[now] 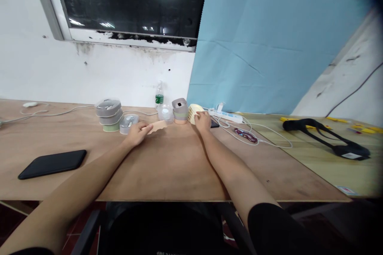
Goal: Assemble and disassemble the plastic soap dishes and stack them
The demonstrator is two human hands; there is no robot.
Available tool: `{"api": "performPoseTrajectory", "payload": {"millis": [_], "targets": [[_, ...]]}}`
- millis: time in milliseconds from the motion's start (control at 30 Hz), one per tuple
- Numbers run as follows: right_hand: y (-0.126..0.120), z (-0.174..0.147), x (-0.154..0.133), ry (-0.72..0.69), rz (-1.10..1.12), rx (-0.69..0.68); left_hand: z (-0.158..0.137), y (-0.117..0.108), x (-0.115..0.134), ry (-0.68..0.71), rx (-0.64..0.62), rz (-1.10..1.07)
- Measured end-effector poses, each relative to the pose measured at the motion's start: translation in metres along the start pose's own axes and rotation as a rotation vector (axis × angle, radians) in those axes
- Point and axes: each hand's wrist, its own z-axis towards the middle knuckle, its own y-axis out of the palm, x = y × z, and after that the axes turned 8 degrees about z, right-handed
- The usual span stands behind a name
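My left hand (138, 133) is closed on a thin, flat beige piece with a wavy lower edge (158, 126), held tilted above the table. Farther right, my right hand (203, 120) has its fingers closed on a stack of cream scalloped pieces (193, 114), partly hidden by the fingers. Close to the stack's left side stand grey and peach stacked cups (180, 110). A clear round container (165, 113) is just beyond the beige piece. Beside my left hand sits a round grey container with a clear lid (128, 122).
Stacked lidded containers (108, 113) stand back left, and a green-labelled bottle (159, 93) near the wall. A black phone (53, 163) lies front left. Right of my hand are a power strip (227, 116), loose white cables, a dark red bundle (245, 135) and a black frame-like strap (327, 137).
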Motion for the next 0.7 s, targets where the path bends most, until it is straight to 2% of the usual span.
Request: {"api": "performPoseTrajectory", "payload": {"millis": [167, 300, 433, 533, 633, 700], "targets": [[-0.007, -0.003, -0.012, -0.044, 0.003, 0.065, 0.0, 0.0, 0.0, -0.013, -0.002, -0.014], [-0.012, -0.005, -0.034, -0.224, 0.03, 0.052, 0.0, -0.001, 0.001, -0.036, 0.008, -0.022], [-0.004, -0.02, -0.072, -0.515, 0.102, -0.086, 0.0, -0.002, 0.001, -0.077, 0.014, -0.02], [0.008, -0.038, -0.106, -0.718, 0.174, -0.286, 0.0, -0.004, 0.001, -0.029, 0.007, -0.013], [0.013, -0.052, -0.128, -0.741, 0.226, -0.376, -0.001, -0.006, -0.001, 0.022, -0.019, 0.019], [0.011, -0.055, -0.133, -0.729, 0.246, -0.395, 0.0, -0.007, -0.003, -0.001, -0.007, 0.012]]}}
